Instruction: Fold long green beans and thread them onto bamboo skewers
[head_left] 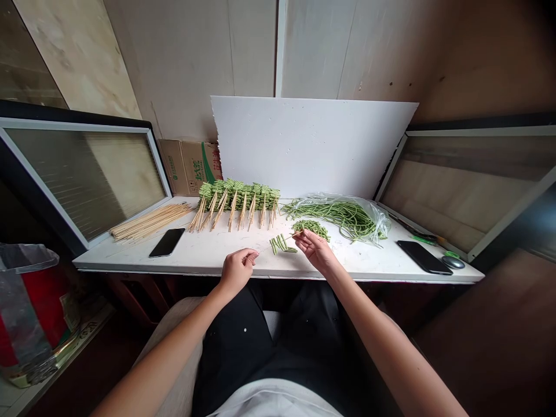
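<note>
My right hand (313, 248) pinches a thin bamboo skewer (297, 234) above the white table. The skewer points left at several cut green bean pieces (281, 244); I cannot tell which of them are threaded on it. Just behind that hand lies a small heap of cut bean pieces (310, 227). My left hand (237, 267) is closed, fingers curled, over the table's front edge; what is in it, if anything, is hidden. Stacked at the back are finished bean skewers (238, 196), their sticks toward me.
Loose skewers (150, 222) and a phone (167, 242) lie on the left. Long beans (339, 214) spill from a clear plastic bag (379, 219) at the right. Beyond them are another phone (423, 256) and a computer mouse (452, 262). A white foam board (313, 145) stands behind.
</note>
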`<state>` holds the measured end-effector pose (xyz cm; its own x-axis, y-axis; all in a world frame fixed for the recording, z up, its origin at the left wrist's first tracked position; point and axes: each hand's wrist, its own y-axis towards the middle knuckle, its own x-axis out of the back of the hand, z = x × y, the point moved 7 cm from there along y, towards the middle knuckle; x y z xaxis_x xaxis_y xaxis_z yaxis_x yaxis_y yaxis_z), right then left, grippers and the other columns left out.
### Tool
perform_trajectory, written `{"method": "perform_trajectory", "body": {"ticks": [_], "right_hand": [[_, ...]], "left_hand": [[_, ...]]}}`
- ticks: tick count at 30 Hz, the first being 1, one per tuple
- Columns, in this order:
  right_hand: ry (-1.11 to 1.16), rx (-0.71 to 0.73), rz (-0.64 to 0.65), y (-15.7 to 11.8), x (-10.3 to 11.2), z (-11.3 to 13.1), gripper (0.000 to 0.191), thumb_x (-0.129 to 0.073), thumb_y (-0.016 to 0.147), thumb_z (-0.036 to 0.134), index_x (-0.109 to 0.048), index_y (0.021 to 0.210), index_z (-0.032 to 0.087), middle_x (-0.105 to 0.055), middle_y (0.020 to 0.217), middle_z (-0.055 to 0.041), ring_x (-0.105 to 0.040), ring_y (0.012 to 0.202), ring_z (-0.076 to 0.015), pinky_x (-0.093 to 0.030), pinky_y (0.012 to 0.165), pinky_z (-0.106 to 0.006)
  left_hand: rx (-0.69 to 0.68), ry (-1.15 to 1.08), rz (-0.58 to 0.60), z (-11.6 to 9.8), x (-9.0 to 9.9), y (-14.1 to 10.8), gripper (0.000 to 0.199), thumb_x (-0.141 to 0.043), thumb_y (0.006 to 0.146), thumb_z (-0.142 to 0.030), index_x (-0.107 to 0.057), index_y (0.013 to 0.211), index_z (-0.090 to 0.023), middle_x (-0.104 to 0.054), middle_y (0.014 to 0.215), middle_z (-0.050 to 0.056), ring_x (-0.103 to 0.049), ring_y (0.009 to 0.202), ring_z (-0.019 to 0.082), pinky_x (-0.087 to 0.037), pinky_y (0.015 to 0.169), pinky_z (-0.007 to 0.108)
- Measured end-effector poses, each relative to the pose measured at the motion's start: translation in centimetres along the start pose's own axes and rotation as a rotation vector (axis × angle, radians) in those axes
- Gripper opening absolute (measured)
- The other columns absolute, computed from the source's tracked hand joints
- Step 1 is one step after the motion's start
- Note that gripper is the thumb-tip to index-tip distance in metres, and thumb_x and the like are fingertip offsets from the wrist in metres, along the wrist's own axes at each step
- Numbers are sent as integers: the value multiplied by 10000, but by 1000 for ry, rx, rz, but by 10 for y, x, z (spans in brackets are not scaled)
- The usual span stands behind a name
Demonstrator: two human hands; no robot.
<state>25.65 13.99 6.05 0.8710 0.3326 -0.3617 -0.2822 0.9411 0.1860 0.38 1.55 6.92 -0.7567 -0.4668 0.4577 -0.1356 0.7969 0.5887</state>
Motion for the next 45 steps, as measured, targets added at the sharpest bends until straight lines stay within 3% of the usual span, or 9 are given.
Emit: {"method": "perform_trajectory", "body": {"ticks": [11,18,28,34,45], "right_hand": [[-20,-43,10,-4,-1,4,353,-828,782,503,-757,1021,253,-772,1204,-83,-681,1244,-302,-595,906,-377],[-38,-41,-29,-5,0,4,336,-846,765,496,-781,954,225,-799,1096,-100,-716,1174,-300,-592,828,-337],[-43,-7,-10,-6,-4,9,343,-820,796,519,-775,1000,246,-785,1155,-90,-679,1243,-309,-601,822,-337],[21,-18,0,-7,-5,8,307,-835,801,472,-787,991,235,-792,1118,-80,-698,1209,-281,-587,800,-297],[-21,14,-1,-6,-5,14,292,-842,788,480,-798,949,241,-799,1090,-82,-707,1183,-293,-579,798,-318]], "left_hand": [[-7,16,-8,4,-1,-1,241,-593,975,-322,-750,845,-193,-696,660,19,-647,583,153,-501,625,246],[-3,28,-7,5,-1,-2,225,-592,969,-295,-758,851,-198,-701,670,20,-647,596,154,-500,631,246],[-18,19,-27,3,1,-1,216,-599,964,-289,-760,851,-200,-700,667,18,-644,594,155,-504,633,249],[-17,15,-26,3,0,-2,218,-595,965,-286,-756,847,-197,-693,663,16,-646,600,154,-500,636,248],[-20,22,-28,3,0,-2,213,-594,965,-271,-757,851,-192,-697,672,20,-641,608,153,-497,642,250]]}}
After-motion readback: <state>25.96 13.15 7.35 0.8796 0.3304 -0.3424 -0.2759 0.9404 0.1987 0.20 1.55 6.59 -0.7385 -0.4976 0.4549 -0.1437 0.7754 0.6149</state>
